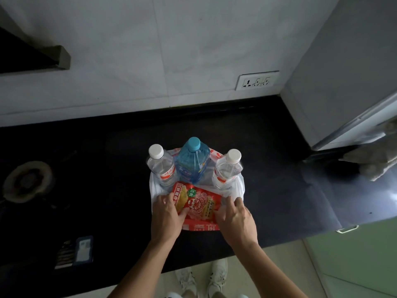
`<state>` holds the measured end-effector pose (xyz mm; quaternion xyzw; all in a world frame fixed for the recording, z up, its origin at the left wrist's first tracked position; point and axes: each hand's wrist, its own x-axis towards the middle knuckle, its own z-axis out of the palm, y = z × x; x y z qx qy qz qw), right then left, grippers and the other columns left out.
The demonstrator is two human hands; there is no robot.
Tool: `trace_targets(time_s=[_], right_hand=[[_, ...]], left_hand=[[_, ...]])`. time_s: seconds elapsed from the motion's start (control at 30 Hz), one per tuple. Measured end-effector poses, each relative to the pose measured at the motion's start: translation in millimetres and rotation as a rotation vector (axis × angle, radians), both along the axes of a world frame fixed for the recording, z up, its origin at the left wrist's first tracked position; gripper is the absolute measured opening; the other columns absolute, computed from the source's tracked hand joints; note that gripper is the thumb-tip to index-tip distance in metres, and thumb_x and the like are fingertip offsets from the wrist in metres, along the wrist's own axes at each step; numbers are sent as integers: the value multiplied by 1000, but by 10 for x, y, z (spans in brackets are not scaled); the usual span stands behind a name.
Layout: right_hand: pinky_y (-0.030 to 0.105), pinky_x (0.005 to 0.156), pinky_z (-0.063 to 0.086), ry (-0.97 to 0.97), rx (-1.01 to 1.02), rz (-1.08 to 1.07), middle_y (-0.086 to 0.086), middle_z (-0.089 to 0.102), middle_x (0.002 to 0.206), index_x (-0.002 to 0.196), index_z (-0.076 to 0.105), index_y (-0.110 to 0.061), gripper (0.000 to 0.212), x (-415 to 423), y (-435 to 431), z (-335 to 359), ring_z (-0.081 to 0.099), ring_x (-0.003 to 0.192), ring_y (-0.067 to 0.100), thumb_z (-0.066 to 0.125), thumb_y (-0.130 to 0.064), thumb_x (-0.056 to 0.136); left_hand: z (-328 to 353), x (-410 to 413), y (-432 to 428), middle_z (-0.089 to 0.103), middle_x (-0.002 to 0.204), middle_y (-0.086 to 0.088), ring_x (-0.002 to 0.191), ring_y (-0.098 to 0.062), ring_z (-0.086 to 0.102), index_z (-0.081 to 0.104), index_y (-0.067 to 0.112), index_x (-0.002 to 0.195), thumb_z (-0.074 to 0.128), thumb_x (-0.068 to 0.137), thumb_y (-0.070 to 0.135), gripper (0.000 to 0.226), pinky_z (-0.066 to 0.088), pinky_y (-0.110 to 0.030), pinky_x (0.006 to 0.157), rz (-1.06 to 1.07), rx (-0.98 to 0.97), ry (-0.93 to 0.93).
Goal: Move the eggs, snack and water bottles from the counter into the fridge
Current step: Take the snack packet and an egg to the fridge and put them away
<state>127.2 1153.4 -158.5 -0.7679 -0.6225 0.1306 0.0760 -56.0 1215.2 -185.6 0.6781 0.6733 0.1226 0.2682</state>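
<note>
Left hand [166,218] and right hand [236,220] closed on a red snack packet [200,206], one at each side edge. Left thumb pressed on the printed face, fingers curled round the left edge. Right thumb at the right edge, fingers curled over it onto white plastic. Packet lying flat between the hands, on a white and red plastic bag [239,190] spread over the black surface [96,160].

Just beyond the hands, three water bottles upright in a row on the same bag. Left clear bottle [162,168], white-capped, past the left hand. Blue bottle [192,164], blue-capped, in the middle and close against its neighbours. Right clear bottle [227,171], white-capped, past the right hand.

Well to the left of the left hand, a round burner [28,181] set in the surface. Nearer the body on that side, a small dark box [82,251] with a pale label. Well to the right of the right hand, a grey fridge [343,87] at the end of the surface, a pale cloth [373,164] hanging at its front.

Beyond the bottles, a white wall [129,61] with a wall socket [256,80]. Up and to the left, the dark edge of a hood [32,57]. Below the wrists, pale shoes [217,274] on a light floor [279,265].
</note>
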Motion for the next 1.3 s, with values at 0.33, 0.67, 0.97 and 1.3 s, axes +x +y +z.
trace_targets(time_s=[0.33,0.67,0.97,1.3], right_hand=[[30,67,51,178,-198,-228,-3,55,96,121,51,-21,51,6,56,-161,63,84,22,68,-49,82],[40,74,59,511,-139,-295,-7,53,101,116,65,-26,41,125,-30,-191,59,85,17,73,-36,78],[21,58,50,740,42,-377,-7,64,82,102,54,-23,24,238,-207,-66,62,70,9,73,-22,87],[42,65,60,899,115,-407,-4,68,84,95,63,-32,25,223,-166,164,67,74,16,79,-25,78]], left_hand=[[-90,-40,178,64,104,-5,96,-23,63,56,15,108,85,72,34,50,57,-40,79,114,-169,-58],[74,-28,106,65,101,0,86,-15,66,54,14,110,65,93,23,22,43,-16,58,154,-286,-300],[431,-25,-106,73,100,-1,96,-25,71,67,34,94,79,76,47,25,57,-55,86,403,-265,-809],[885,9,-262,68,126,-8,108,-27,69,55,28,135,44,94,58,52,59,-47,75,696,-487,-1601]])
